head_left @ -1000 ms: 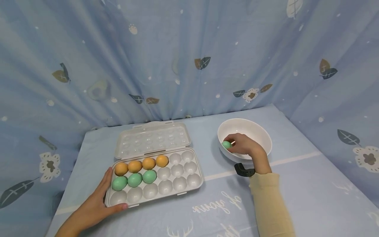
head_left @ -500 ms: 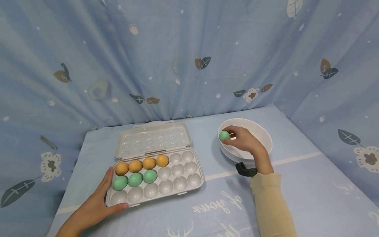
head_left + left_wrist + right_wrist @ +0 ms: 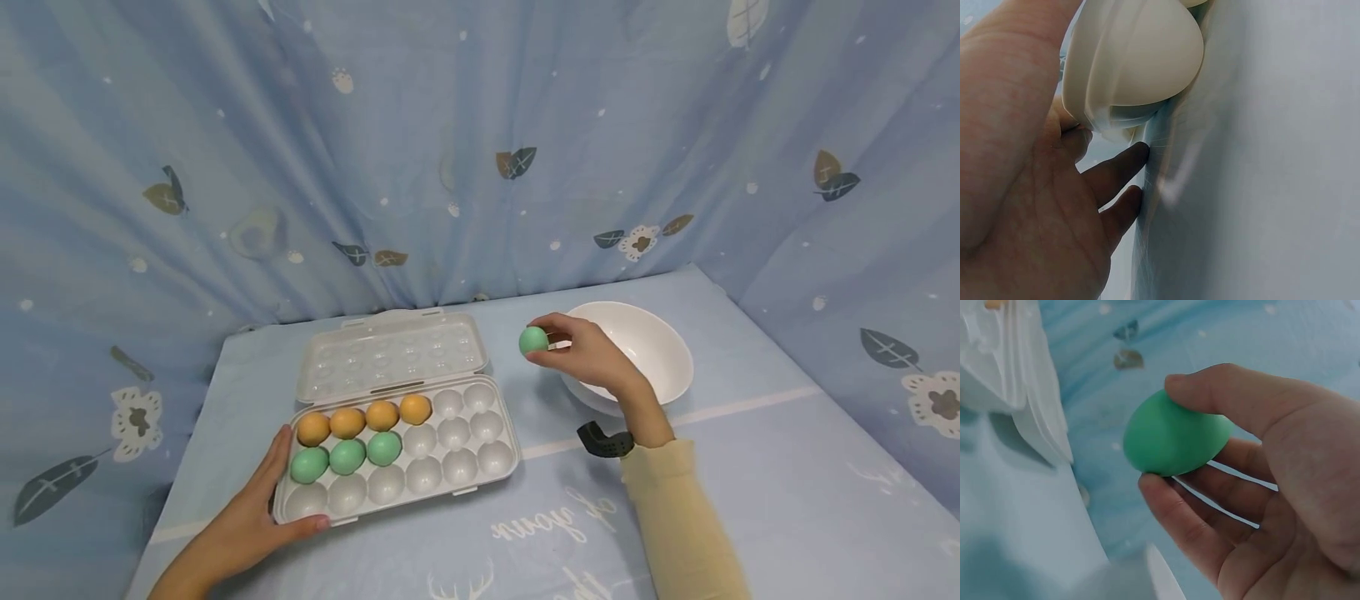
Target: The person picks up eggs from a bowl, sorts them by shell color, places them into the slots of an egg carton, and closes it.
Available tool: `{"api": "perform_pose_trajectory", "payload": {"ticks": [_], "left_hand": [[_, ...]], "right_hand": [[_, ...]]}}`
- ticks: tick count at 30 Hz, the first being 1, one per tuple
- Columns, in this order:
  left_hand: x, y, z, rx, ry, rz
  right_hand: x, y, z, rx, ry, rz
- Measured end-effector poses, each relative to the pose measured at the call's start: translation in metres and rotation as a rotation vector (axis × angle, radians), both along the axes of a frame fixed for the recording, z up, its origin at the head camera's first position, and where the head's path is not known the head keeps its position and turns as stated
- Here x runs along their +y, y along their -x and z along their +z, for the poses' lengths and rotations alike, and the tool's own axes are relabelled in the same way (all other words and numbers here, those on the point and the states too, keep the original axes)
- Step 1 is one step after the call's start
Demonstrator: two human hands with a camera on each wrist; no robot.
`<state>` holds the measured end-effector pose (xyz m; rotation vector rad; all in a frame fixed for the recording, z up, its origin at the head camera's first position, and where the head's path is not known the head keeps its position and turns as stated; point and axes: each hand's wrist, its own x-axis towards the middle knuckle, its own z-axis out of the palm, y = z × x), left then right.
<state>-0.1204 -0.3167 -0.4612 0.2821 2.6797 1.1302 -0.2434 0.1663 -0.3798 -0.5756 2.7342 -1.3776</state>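
A green egg (image 3: 533, 340) is pinched between the thumb and fingers of my right hand (image 3: 592, 352), just left of the white bowl's rim. The right wrist view shows the egg (image 3: 1172, 437) held lengthwise, thumb on top and fingertips below. My left hand (image 3: 243, 525) rests on the left end of the egg box (image 3: 450, 492), straight fingers along its side and thumb at its front edge. In the box, orange eggs (image 3: 382, 414) fill part of the back row. Three green eggs (image 3: 347, 457) sit in the middle row at the left.
The white bowl (image 3: 652, 350) stands at the back right, partly hidden by my right hand. The box's clear lid (image 3: 393, 354) lies folded back behind it. A patterned curtain (image 3: 450, 167) hangs behind the cloth-covered table (image 3: 750, 467).
My right hand has lifted the green egg out of the bowl and carried it left past the rim. My left hand has stayed at the egg box.
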Motion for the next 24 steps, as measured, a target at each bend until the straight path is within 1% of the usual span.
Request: {"api": "perform_pose_trajectory", "payload": {"ticks": [3,6,10,13,19,24], "left_hand": [[0.0,0.0,-0.001,0.016,-0.011,-0.007],[0.001,0.0,-0.001,0.025,-0.016,-0.009],[0.001,-0.001,0.0,0.025,-0.024,-0.008],[0.001,-0.001,0.0,0.024,-0.023,-0.009],[0.001,-0.001,0.0,0.019,-0.01,-0.009],[0.0,-0.001,0.001,0.01,-0.002,-0.006]], "right_hand": [[-0.015,-0.003,0.0,0.001,0.027,0.036],[-0.031,-0.006,-0.002,0.017,0.047,0.095],[-0.053,-0.008,-0.007,0.042,0.049,0.189],[-0.067,-0.009,-0.011,0.048,0.04,0.239],[-0.087,-0.014,-0.021,0.049,0.042,0.29],[-0.103,-0.018,-0.028,0.032,0.056,0.323]]}}
